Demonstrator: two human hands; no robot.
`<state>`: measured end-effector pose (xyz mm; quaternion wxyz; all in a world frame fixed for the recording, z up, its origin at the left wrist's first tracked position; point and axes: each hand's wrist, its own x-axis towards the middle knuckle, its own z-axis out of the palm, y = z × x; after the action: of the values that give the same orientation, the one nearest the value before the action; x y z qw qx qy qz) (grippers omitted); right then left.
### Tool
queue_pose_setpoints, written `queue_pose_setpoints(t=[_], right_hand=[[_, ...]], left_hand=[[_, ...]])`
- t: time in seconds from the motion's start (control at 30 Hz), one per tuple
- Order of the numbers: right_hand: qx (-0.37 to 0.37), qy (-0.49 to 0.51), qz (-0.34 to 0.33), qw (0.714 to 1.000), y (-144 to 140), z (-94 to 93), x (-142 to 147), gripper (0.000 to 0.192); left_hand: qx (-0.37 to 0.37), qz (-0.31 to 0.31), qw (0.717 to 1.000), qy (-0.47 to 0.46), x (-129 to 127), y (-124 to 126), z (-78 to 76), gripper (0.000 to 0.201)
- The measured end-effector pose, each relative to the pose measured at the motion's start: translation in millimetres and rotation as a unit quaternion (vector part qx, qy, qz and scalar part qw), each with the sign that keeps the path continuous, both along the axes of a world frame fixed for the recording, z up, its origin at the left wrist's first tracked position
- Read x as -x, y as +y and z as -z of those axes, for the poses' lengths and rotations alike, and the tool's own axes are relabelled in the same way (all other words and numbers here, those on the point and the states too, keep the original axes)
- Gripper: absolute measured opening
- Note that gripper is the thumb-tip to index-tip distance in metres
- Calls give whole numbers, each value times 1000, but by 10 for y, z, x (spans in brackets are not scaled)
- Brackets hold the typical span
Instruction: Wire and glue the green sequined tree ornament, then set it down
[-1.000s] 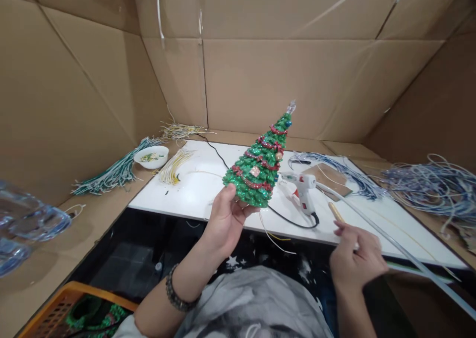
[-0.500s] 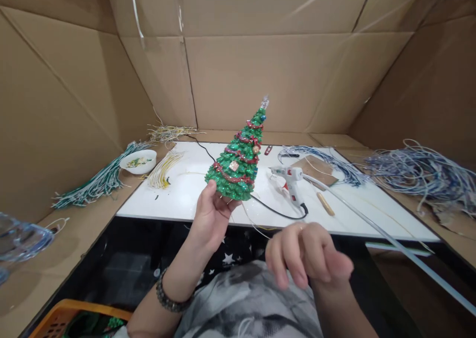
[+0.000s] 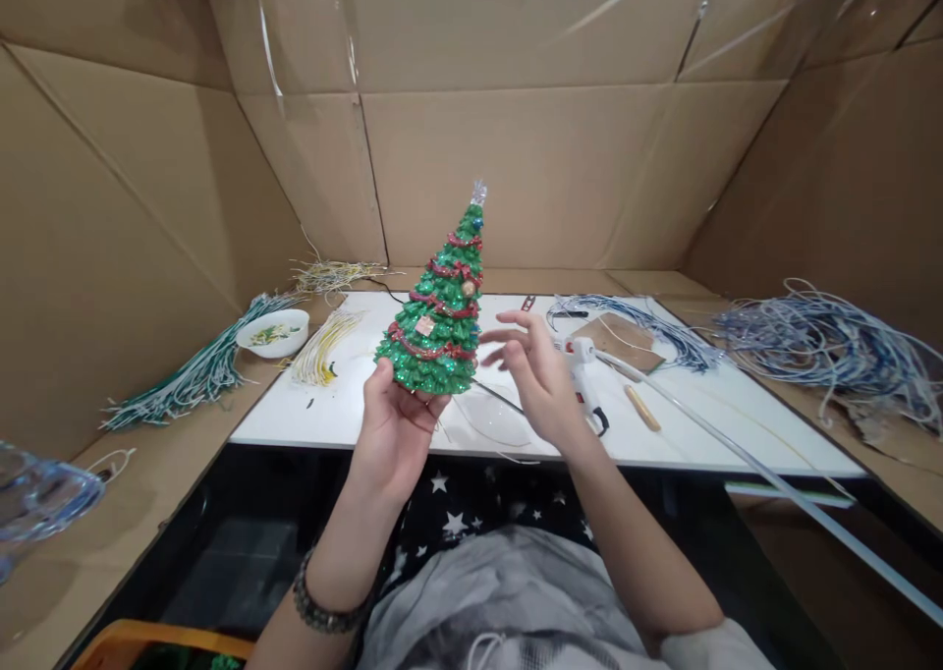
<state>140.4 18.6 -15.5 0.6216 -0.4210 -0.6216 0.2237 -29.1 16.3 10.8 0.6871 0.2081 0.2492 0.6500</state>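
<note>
The left hand (image 3: 398,424) has its fingers curled up around the base of a small green glittery Christmas tree with red garlands (image 3: 436,311), holding it above the near edge of the white tabletop (image 3: 707,415), its long axis upright and tipped slightly right. The right hand (image 3: 534,375), fingers spread and empty, hovers just right of the tree's lower branches, close but apart.

**No readable text in your view**

You have no words, labels, brand marks, numbers or signs to read here. The cardboard walls (image 3: 516,159) around you are plain brown with only strips of clear tape. The white board (image 3: 707,405) carries no print. The glue gun (image 3: 582,365) has a small red patch, too small for you to tell whether it bears lettering. The little tree (image 3: 438,316) carries ornaments only, no tag.
</note>
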Motion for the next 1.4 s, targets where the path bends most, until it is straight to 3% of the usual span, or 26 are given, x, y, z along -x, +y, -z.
queue_pose_setpoints(t=[0.1, 0.17, 0.23, 0.3, 0.37, 0.43, 0.53, 0.67, 0.73, 0.8, 0.87, 0.93, 1.0, 1.07, 1.13, 1.2, 1.27, 1.4], right_hand=[[60, -34, -47, 996, -100, -86, 2, 40], [82, -18, -127, 988, -113, -169, -22, 47], [87, 49, -223, 970, -78, -236, -33, 46], [76, 144, -272, 948, -7, -274, -4, 38], [42, 242, -259, 934, 79, -287, 69, 32], [-3, 322, -204, 925, 153, -276, 159, 31], [-35, 370, -144, 917, 206, -209, 262, 32], [-3, 322, -89, 943, 213, -52, 290, 41], [28, 246, -35, 968, 216, 23, 271, 50], [71, 139, -29, 987, 213, 76, 224, 56], [135, 41, -97, 985, 189, 104, 135, 63], [200, -7, -214, 956, 139, 112, 5, 80], [213, 15, -339, 916, 68, 111, -137, 91], [162, 110, -413, 889, -17, 116, -251, 89], [108, 232, -381, 889, -114, 145, -309, 76], [88, 306, -284, 904, -226, 216, -321, 52], [99, 307, -189, 928, -352, 336, -329, 32], [144, 264, -6, 954, -645, 628, -499, 15]], left_hand=[[0, -8, 1000, -2, 32, 5, -34, 20], [3, -11, 1000, -2, 37, 4, -54, 21], [8, -13, 1000, -3, 33, -2, -66, 22], [13, -11, 1000, -3, 25, -13, -69, 21], [18, -9, 1000, -2, 17, -23, -66, 21], [24, -6, 1000, 0, 14, -26, -60, 21], [38, -8, 999, 0, 16, -10, -44, 22], [34, -10, 999, -3, 20, 16, -25, 21], [26, -6, 1000, -5, 19, 15, -32, 20], [32, -6, 999, -4, 19, 5, -58, 20], [46, -11, 999, -5, 23, -6, -93, 21], [51, -15, 999, -8, 33, -8, -122, 23], [49, -19, 999, -8, 49, 1, -134, 22], [45, -20, 999, -6, 67, 17, -131, 20], [37, -19, 999, -6, 82, 34, -126, 18], [36, -23, 999, -5, 90, 44, -126, 17], [40, -29, 999, -6, 97, 49, -126, 18], [33, -12, 999, -16, 110, 64, -98, 21]])
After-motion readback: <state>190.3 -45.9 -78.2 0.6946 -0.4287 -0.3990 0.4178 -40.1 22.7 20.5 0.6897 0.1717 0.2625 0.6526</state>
